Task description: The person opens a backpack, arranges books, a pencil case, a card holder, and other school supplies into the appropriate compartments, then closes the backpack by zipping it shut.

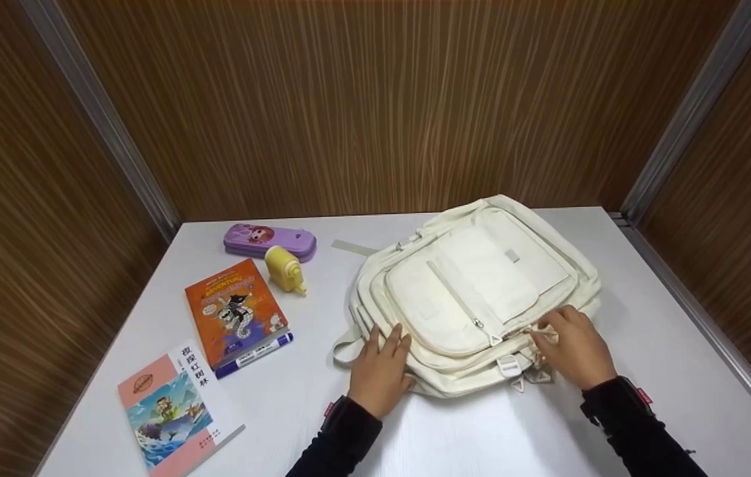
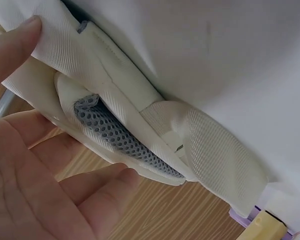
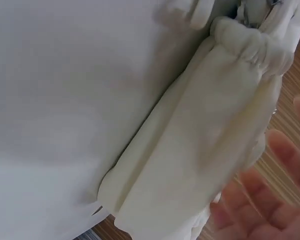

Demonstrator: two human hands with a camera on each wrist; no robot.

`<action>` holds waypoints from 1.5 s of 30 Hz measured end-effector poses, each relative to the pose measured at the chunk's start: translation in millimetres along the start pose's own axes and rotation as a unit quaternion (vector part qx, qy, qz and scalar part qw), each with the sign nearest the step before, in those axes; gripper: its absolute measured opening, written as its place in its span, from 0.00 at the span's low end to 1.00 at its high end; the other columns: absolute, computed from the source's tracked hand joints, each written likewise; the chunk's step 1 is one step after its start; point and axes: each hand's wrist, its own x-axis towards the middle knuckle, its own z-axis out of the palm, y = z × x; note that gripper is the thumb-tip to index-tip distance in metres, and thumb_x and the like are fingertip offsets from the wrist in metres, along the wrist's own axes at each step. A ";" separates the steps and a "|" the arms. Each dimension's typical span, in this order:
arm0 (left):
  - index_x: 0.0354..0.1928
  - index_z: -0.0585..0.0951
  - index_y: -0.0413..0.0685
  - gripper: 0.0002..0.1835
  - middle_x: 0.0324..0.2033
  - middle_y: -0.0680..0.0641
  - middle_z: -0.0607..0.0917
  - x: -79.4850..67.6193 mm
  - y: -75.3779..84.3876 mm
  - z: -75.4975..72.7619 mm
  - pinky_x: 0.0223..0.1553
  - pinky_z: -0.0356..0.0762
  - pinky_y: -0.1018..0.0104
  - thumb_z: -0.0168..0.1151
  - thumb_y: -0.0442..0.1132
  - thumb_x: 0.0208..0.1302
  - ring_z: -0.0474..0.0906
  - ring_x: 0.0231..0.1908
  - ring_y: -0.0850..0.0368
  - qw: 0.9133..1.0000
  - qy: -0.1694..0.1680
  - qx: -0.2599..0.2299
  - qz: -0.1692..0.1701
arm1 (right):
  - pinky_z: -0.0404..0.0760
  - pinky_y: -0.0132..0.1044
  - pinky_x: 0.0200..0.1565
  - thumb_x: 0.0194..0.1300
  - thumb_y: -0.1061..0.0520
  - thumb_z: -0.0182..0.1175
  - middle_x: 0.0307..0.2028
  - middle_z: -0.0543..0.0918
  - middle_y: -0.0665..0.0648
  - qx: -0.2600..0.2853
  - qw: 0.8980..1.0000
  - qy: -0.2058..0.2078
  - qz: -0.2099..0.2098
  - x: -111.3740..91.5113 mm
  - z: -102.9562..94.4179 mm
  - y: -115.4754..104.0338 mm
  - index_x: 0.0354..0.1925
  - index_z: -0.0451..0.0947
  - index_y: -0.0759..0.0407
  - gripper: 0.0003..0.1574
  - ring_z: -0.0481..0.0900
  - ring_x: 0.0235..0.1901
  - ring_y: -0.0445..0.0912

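A cream backpack (image 1: 461,291) lies on the white table with its front pocket up. My left hand (image 1: 378,377) rests on its near left edge, fingers spread and nearly straight. In the left wrist view that thumb (image 2: 20,47) touches a webbing strap (image 2: 120,105), beside grey mesh padding (image 2: 122,132). My right hand (image 1: 574,348) is at the bag's near right side, thumb and bent index finger close by the zipper edge. In the right wrist view its fingers (image 3: 285,150) appear beside the side pocket (image 3: 190,135); I cannot tell whether they pinch anything.
To the left lie a purple pencil case (image 1: 276,242), a small yellow bottle (image 1: 286,269), an orange book (image 1: 236,311), a blue marker (image 1: 254,356) and a pink and white book (image 1: 173,411). Wood-grain panels (image 1: 402,106) stand behind and at both sides.
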 end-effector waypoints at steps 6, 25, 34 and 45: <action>0.67 0.72 0.50 0.40 0.70 0.46 0.70 -0.8 -1.6 1.1 0.64 0.71 0.49 0.70 0.54 0.52 0.66 0.67 0.34 1.000 -0.004 -0.007 0.003 | 0.66 0.34 0.24 0.59 0.53 0.67 0.19 0.75 0.46 0.010 0.995 -0.097 0.032 -15.8 -3.2 -5.8 0.20 0.75 0.49 0.14 0.68 0.20 0.40; 0.68 0.71 0.54 0.40 0.70 0.48 0.70 0.0 -3.5 3.0 0.62 0.72 0.49 0.69 0.58 0.53 0.68 0.66 0.38 1.000 -0.011 -0.001 0.009 | 0.73 0.41 0.25 0.49 0.59 0.70 0.25 0.85 0.47 -0.035 0.992 -0.117 0.026 -37.3 13.5 -3.8 0.25 0.87 0.48 0.05 0.79 0.25 0.45; 0.68 0.72 0.56 0.41 0.71 0.48 0.68 3.9 -11.2 -4.1 0.68 0.63 0.44 0.72 0.57 0.49 0.59 0.71 0.33 0.999 -0.037 -0.026 0.018 | 0.69 0.38 0.25 0.48 0.62 0.65 0.23 0.77 0.48 -0.022 0.991 -0.126 0.041 -36.9 13.4 -8.3 0.22 0.80 0.52 0.05 0.72 0.24 0.43; 0.67 0.72 0.58 0.46 0.69 0.47 0.70 13.0 -23.7 -5.4 0.65 0.69 0.46 0.78 0.54 0.42 0.63 0.70 0.41 0.997 -0.054 -0.049 0.037 | 0.64 0.38 0.24 0.55 0.58 0.62 0.21 0.76 0.48 0.006 0.984 -0.158 0.079 -41.6 7.9 -14.8 0.25 0.72 0.52 0.08 0.69 0.20 0.44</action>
